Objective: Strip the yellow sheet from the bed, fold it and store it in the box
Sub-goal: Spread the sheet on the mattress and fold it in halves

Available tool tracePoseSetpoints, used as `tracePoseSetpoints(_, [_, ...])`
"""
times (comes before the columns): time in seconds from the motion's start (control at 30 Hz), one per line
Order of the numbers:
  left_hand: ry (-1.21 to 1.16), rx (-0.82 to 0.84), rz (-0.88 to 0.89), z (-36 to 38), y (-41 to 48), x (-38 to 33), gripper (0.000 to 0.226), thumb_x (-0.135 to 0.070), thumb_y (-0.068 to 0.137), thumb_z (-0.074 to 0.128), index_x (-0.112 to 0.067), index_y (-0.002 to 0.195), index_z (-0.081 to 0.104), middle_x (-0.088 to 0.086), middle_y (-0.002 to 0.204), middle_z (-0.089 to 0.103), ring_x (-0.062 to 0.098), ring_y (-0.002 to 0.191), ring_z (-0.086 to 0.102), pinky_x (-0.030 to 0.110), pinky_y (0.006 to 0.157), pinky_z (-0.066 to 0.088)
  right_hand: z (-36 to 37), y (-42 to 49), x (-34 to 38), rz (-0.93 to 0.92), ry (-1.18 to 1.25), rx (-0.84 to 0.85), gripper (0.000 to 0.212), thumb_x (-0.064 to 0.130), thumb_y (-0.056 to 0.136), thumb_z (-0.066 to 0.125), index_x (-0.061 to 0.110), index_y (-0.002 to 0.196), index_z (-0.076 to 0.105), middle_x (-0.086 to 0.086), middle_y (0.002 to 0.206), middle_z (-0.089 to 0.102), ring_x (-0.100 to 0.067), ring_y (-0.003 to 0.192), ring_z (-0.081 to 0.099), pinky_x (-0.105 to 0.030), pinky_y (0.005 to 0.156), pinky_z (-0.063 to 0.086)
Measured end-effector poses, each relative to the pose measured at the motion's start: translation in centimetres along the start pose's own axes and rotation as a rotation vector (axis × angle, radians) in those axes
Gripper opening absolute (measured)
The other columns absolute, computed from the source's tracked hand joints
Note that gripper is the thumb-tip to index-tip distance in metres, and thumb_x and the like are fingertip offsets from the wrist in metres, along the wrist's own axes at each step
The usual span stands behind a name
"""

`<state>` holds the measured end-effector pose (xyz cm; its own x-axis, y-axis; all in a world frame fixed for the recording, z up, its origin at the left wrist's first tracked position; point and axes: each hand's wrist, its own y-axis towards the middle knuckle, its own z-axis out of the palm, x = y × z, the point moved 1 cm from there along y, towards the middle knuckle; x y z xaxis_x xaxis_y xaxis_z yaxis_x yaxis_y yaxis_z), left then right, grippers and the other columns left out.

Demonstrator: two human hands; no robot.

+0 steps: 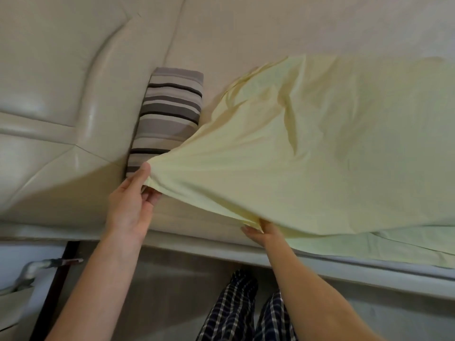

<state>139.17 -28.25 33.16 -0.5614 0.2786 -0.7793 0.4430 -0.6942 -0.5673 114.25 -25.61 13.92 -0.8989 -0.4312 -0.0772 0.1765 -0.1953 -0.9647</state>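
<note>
The pale yellow sheet (307,143) lies across the right part of the bed, its near left corner lifted off the beige mattress (234,25). My left hand (130,205) pinches that corner between thumb and fingers beside the striped pillow. My right hand (263,231) grips the sheet's near edge at the side of the bed, its fingers tucked under the cloth. The fabric is stretched taut between both hands. No box is in view.
A grey-and-white striped pillow (170,114) stands against the padded beige headboard (54,94) at left. The bed's side rail (369,271) runs along below the sheet. My legs in checked trousers (243,313) stand on the floor; a dark bedside edge (56,286) is at lower left.
</note>
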Motion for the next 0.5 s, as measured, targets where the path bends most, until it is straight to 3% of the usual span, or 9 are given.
tracePoseSetpoints(0.07, [0.001,-0.003,-0.002,-0.4,0.6,-0.4,0.03,-0.025,0.068,0.074,-0.012,0.093,0.065,-0.002,0.082,0.076,0.008,0.082,0.072,0.023,0.066,0.058,1.1,0.6,0.7,-0.067,0.097,-0.009,0.012,0.007,0.097,0.046,0.004,0.095,0.057,-0.019,0.133,0.048,-0.03,0.136,0.036,-0.042,0.11,0.032])
tracePoseSetpoints(0.17, [0.011,-0.066,-0.05,-0.8,3.1,-0.4,0.021,-0.021,0.075,0.074,-0.013,0.092,0.063,-0.001,0.08,0.076,0.009,0.079,0.072,0.025,0.068,0.059,2.5,-1.5,3.1,-0.159,0.101,-0.159,0.016,0.002,0.095,0.048,0.007,0.079,0.049,-0.007,0.136,0.05,-0.022,0.131,0.044,-0.033,0.107,0.039])
tracePoseSetpoints(0.23, [0.05,-0.157,-0.12,0.0,5.4,-0.3,0.013,-0.019,0.082,0.07,-0.014,0.086,0.059,-0.001,0.086,0.071,0.009,0.082,0.068,0.026,0.076,0.057,3.4,-4.6,5.4,-0.32,-0.037,-0.219,0.02,0.002,0.094,0.048,0.008,0.074,0.049,-0.006,0.137,0.052,-0.018,0.122,0.052,-0.03,0.104,0.042])
tracePoseSetpoints(0.27, [0.086,-0.184,-0.152,0.6,6.4,-0.3,0.013,-0.019,0.085,0.068,-0.014,0.084,0.056,-0.001,0.09,0.065,0.009,0.084,0.063,0.027,0.079,0.054,3.9,-7.0,6.6,-0.457,-0.201,-0.187,0.013,0.003,0.094,0.047,0.005,0.084,0.055,-0.009,0.132,0.056,-0.018,0.116,0.056,-0.03,0.101,0.044])
tracePoseSetpoints(0.33, [0.127,-0.16,-0.195,2.5,8.0,-0.5,0.015,-0.019,0.088,0.064,-0.012,0.081,0.053,0.003,0.092,0.06,0.012,0.089,0.059,0.026,0.075,0.053,5.0,-12.8,8.9,-0.672,-0.52,0.009,0.026,0.006,0.093,0.047,0.004,0.117,0.057,-0.007,0.113,0.06,-0.018,0.103,0.055,-0.033,0.092,0.047])
tracePoseSetpoints(0.43, [-0.055,0.02,-0.151,7.0,8.5,-2.6,0.016,-0.018,0.081,0.07,-0.008,0.083,0.058,0.006,0.081,0.07,0.014,0.075,0.069,0.022,0.055,0.056,8.5,-19.4,12.9,-0.919,-0.355,0.265,0.034,0.007,0.096,0.047,0.007,0.131,0.048,-0.001,0.105,0.055,-0.013,0.096,0.054,-0.014,0.076,0.046])
tracePoseSetpoints(0.5, [-0.238,0.157,-0.11,9.3,7.8,-3.9,0.018,-0.021,0.069,0.076,-0.007,0.078,0.069,0.006,0.072,0.074,0.013,0.066,0.072,0.023,0.057,0.058,10.4,-20.9,15.9,-0.993,-0.063,0.307,0.015,0.006,0.095,0.051,0.011,0.107,0.057,-0.003,0.092,0.059,-0.013,0.082,0.059,-0.017,0.064,0.049])
